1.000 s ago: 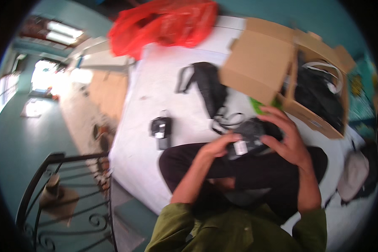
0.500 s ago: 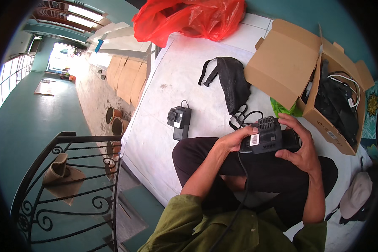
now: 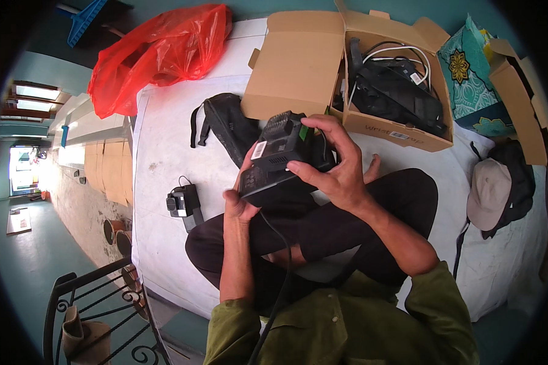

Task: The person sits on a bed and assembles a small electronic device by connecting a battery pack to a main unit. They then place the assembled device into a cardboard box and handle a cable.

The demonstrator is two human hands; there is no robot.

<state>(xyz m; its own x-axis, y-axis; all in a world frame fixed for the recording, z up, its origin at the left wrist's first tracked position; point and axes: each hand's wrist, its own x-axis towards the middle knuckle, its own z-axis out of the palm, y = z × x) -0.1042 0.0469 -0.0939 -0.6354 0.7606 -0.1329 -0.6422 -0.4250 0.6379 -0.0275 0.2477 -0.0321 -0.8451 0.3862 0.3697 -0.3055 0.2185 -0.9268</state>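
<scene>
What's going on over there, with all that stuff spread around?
Someone in a green shirt is sitting on a white sheet, holding up a black device in both hands. The left hand supports its lower left end while the right hand grips it from the other side. A second black device lies on the sheet to the left, a black pouch lies beyond, and an open cardboard box holds more black gear.

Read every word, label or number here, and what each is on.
Cardboard box: dark lettering on its front, which I won't copy; small label, unreadable.
Black device in both hands: white label, faint print, too small to read.
Black gear inside the box: white label, unreadable.
Small device on the sheet: white label, unreadable.
</scene>
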